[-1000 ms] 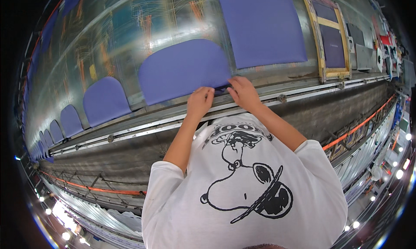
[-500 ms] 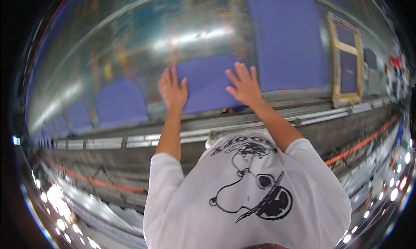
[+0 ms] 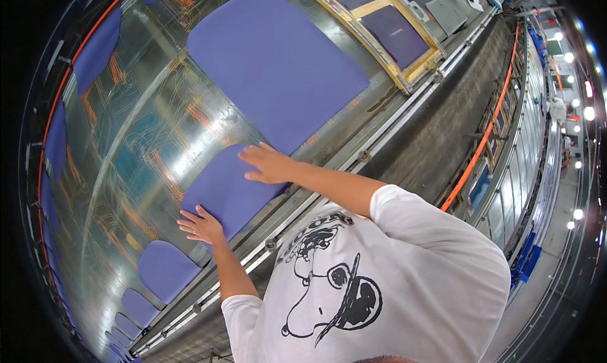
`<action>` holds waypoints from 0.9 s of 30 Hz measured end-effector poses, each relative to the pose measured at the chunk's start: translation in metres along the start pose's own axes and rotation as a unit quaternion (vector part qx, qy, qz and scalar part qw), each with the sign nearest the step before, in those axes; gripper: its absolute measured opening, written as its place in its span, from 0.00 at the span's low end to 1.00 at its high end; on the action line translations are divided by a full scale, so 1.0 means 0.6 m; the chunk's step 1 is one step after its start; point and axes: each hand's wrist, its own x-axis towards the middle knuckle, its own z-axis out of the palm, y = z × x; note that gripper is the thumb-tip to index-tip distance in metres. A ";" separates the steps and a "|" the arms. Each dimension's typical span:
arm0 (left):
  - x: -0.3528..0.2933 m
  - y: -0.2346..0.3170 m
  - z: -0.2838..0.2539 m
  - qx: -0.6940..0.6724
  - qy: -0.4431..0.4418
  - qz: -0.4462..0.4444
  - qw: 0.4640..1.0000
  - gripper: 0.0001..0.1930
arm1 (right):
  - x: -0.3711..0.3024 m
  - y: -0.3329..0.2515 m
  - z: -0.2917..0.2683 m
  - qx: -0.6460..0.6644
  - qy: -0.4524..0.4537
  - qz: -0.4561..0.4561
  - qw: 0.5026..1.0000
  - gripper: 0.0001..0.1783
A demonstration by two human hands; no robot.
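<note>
A purple fabric-like panel (image 3: 227, 192) with a rounded far edge lies flat on the long shiny worktable (image 3: 136, 192), right in front of me. My left hand (image 3: 202, 226) rests at its left edge, fingers spread, palm down. On its right part, near the neighbouring panel, my right hand (image 3: 270, 164) lies flat with the fingers stretched. Neither hand grips anything. A much larger purple panel (image 3: 278, 53) lies just beyond my right hand, its near corner close to the first one.
A wooden-edged printing screen (image 3: 395, 34) sits on the table to the right, with grey flat pieces (image 3: 446, 12) past it. Smaller purple panels (image 3: 165, 271) run in a row to the left. A metal rail (image 3: 404, 107) follows the table's near edge; an orange strip (image 3: 484, 142) lies beyond the aisle.
The view has turned, so the table now runs diagonally and more of its right end shows. Both hands stay spread on the same panel.
</note>
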 end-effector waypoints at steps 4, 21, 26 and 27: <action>-0.093 0.024 0.031 -0.007 0.011 -0.074 0.997 0.43 | -0.090 0.091 -0.164 0.068 0.181 0.092 0.977 0.29; -0.424 0.531 -0.028 -0.490 -0.232 0.022 0.840 0.29 | -0.206 0.495 -0.375 0.392 0.142 0.363 0.834 0.21; -0.423 0.551 -0.063 -0.705 -0.415 -0.252 0.516 0.41 | -0.141 0.363 -0.441 0.438 0.070 0.186 0.877 0.17; -0.410 0.553 -0.067 -0.733 -0.436 -0.285 0.437 0.43 | -0.140 0.323 -0.456 0.444 0.076 0.156 0.879 0.16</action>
